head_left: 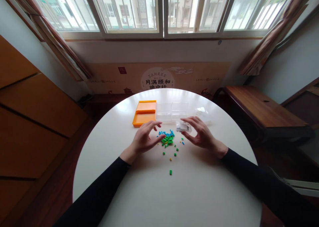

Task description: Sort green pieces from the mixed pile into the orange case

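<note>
A small heap of tiny green, blue and yellow bricks point(167, 138) lies on the round white table point(159, 193). My left hand point(146, 139) hovers just left of the heap with fingers spread, holding nothing that I can see. My right hand point(200, 134) is to the right of the heap, its fingers curled around a small clear plastic bag point(183, 126) with pale pieces inside. Several loose bricks are scattered below the heap, with one green brick point(170, 172) lying apart, nearer to me.
An orange tray point(144, 113) and a clear plastic compartment box point(171, 111) stand behind the heap. More crumpled clear plastic point(203, 113) lies at the right of the box. A dark wooden bench point(261, 109) stands right of the table, below the window.
</note>
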A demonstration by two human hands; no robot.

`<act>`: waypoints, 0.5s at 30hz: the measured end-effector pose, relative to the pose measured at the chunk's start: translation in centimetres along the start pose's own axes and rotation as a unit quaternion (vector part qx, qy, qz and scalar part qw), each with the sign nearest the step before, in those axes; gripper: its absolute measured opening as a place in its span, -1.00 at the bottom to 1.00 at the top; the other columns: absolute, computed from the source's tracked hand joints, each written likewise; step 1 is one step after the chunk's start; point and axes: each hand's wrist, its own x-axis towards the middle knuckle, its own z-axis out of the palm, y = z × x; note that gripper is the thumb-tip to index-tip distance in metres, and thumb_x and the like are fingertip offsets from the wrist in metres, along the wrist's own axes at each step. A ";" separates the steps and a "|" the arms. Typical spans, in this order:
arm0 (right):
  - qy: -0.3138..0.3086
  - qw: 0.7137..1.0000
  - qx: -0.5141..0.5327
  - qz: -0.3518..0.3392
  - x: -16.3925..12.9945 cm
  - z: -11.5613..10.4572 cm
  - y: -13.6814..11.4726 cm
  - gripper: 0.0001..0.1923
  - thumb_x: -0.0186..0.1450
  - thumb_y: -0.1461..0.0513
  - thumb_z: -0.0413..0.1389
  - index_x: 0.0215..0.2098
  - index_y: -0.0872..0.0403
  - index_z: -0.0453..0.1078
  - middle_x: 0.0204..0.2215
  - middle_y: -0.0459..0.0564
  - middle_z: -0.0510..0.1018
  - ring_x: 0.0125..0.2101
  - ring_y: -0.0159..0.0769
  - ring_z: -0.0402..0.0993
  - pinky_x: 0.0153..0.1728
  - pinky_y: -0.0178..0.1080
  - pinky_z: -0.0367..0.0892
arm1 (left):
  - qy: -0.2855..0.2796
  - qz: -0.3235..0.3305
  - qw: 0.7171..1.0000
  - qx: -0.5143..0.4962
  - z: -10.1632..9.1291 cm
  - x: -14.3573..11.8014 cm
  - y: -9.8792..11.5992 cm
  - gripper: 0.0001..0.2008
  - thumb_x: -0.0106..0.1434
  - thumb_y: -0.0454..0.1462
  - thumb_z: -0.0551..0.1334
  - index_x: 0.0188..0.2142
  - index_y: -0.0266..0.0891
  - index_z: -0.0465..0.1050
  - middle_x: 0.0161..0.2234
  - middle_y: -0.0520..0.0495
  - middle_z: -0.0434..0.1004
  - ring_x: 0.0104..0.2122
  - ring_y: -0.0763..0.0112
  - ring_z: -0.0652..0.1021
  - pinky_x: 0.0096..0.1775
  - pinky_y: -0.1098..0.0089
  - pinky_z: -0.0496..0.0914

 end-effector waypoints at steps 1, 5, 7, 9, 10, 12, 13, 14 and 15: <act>-0.009 1.000 0.015 -0.010 0.1 0.6 -0.7 -0.49 0.51 0.14 0.28 0.38 -0.06 0.38 0.08 0.14 0.63 0.03 0.04 0.58 0.06 0.13 0.57 | -0.018 -0.002 1.000 -0.020 0.2 -0.1 0.4 -0.47 0.41 -0.02 0.47 0.25 -0.12 0.48 -0.02 -0.12 0.68 -0.14 0.22 0.67 0.01 0.17 0.55; -0.016 0.997 0.056 -0.042 1.0 2.4 -2.5 -0.57 0.50 0.14 0.32 0.29 -0.06 0.43 0.05 0.13 0.67 -0.01 0.01 0.60 0.03 0.08 0.57 | -0.059 0.003 0.996 -0.061 0.4 -0.2 1.1 -0.51 0.36 -0.01 0.51 0.17 -0.12 0.55 0.00 -0.14 0.70 -0.07 0.18 0.68 0.01 0.21 0.54; -0.018 0.997 0.059 -0.049 1.5 3.0 -3.0 -0.61 0.50 0.15 0.32 0.26 -0.05 0.45 0.05 0.13 0.68 -0.03 -0.01 0.60 0.03 0.07 0.57 | -0.051 0.001 0.995 -0.089 0.4 -0.2 1.1 -0.61 0.41 -0.03 0.47 0.10 -0.15 0.58 -0.08 -0.12 0.71 -0.13 0.23 0.67 -0.04 0.25 0.54; -0.019 0.996 0.060 -0.059 1.8 3.4 -3.3 -0.63 0.50 0.14 0.31 0.24 -0.04 0.46 0.06 0.13 0.68 -0.04 -0.02 0.61 0.03 0.06 0.56 | -0.039 -0.010 0.991 -0.125 0.3 -0.2 1.0 -0.64 0.42 -0.03 0.46 0.06 -0.19 0.60 -0.16 -0.10 0.70 -0.21 0.29 0.65 -0.09 0.29 0.54; -0.019 0.996 0.060 -0.064 1.9 3.6 -3.4 -0.64 0.51 0.14 0.31 0.23 -0.03 0.46 0.06 0.13 0.69 -0.05 -0.03 0.62 0.03 0.05 0.57 | -0.036 -0.015 0.989 -0.142 0.2 -0.2 0.9 -0.63 0.42 -0.03 0.47 0.04 -0.21 0.60 -0.18 -0.10 0.69 -0.23 0.30 0.65 -0.11 0.30 0.54; -0.022 0.996 0.056 -0.072 2.0 3.9 -3.6 -0.64 0.51 0.13 0.30 0.22 -0.02 0.46 0.08 0.13 0.70 -0.05 -0.03 0.63 0.03 0.04 0.57 | -0.034 -0.024 0.985 -0.165 0.1 -0.2 0.9 -0.63 0.41 -0.04 0.47 0.03 -0.23 0.61 -0.19 -0.10 0.69 -0.24 0.30 0.65 -0.13 0.31 0.54; -0.025 0.995 0.049 -0.078 2.0 4.0 -3.6 -0.65 0.52 0.13 0.29 0.23 -0.01 0.46 0.09 0.13 0.70 -0.04 -0.03 0.64 0.03 0.04 0.58 | -0.037 -0.027 0.984 -0.171 0.0 -0.2 1.0 -0.64 0.41 -0.04 0.47 0.03 -0.24 0.61 -0.19 -0.11 0.70 -0.23 0.29 0.65 -0.12 0.31 0.53; -0.028 0.995 0.038 -0.085 2.0 4.1 -3.7 -0.64 0.53 0.13 0.28 0.24 0.00 0.46 0.10 0.14 0.71 -0.04 -0.02 0.65 0.02 0.05 0.59 | -0.040 -0.026 0.984 -0.173 -0.1 -0.1 1.0 -0.64 0.42 -0.05 0.46 0.04 -0.24 0.61 -0.19 -0.11 0.70 -0.23 0.29 0.65 -0.12 0.31 0.53; -0.035 0.995 0.022 -0.095 1.9 4.1 -3.6 -0.64 0.54 0.13 0.26 0.25 0.00 0.45 0.11 0.15 0.71 -0.04 -0.01 0.66 0.02 0.05 0.59 | -0.047 -0.022 0.984 -0.170 -0.1 -0.1 1.1 -0.65 0.44 -0.05 0.44 0.05 -0.24 0.61 -0.17 -0.11 0.71 -0.22 0.28 0.65 -0.12 0.31 0.52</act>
